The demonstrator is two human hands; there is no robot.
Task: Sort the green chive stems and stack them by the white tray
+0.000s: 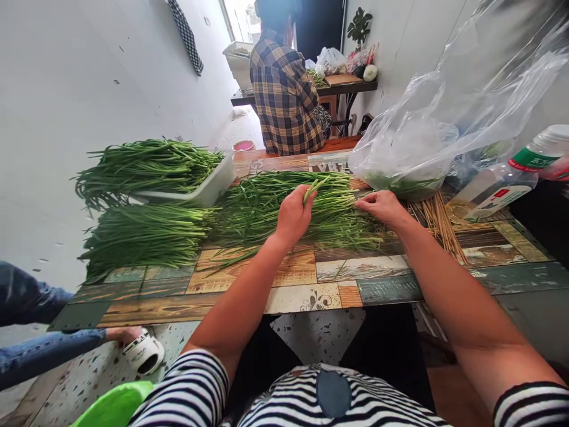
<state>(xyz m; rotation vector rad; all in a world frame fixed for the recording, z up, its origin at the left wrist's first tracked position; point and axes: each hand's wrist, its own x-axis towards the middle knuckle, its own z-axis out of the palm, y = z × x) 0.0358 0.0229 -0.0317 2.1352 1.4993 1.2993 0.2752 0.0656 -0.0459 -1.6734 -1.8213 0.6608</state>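
Note:
My left hand [294, 218] is closed around a few garlic chives [318, 185], whose pale stem ends stick up past the thumb. Beneath it a loose pile of garlic chives [255, 207] lies across the table, leaves to the left and stems to the right. My right hand [386, 209] is at the stem ends of that pile, thumb and fingers pinched together. Whatever lies between those fingertips is too small to make out. Short trimmings [355, 240] are scattered below the stems.
On the left, a white tub [224, 178] holds more chives, and a neat chive bundle [151, 234] lies before it. Rightward are a clear plastic bag [400, 148], thin wooden sticks [438, 228] and a leaning bottle [502, 178]. A person in a plaid shirt [284, 95] sits beyond the table.

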